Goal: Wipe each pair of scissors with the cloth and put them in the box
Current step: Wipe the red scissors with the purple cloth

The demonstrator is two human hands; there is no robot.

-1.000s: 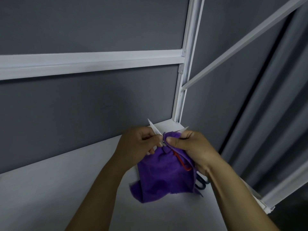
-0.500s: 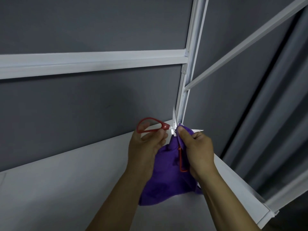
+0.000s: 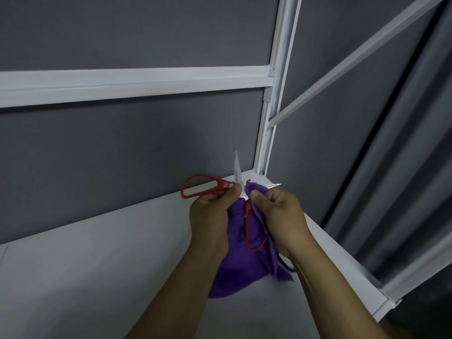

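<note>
Gripping the red-handled scissors (image 3: 221, 188) near their pivot, the left grip (image 3: 212, 216) is holding them open above the white surface (image 3: 97, 277). The right grip (image 3: 281, 216) is pinching the purple cloth (image 3: 234, 272) around one blade, the rest hanging down. Beyond, a white frame post (image 3: 266, 143) is standing against the grey wall (image 3: 122, 155).

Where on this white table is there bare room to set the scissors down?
Widest bare patch: the table left of the left hand, bordered by the grey wall. Little room shows between the right hand and the table's right edge. Crowded: the corner by the post, with scissors, purple cloth and a dark blue item under the right wrist.
</note>
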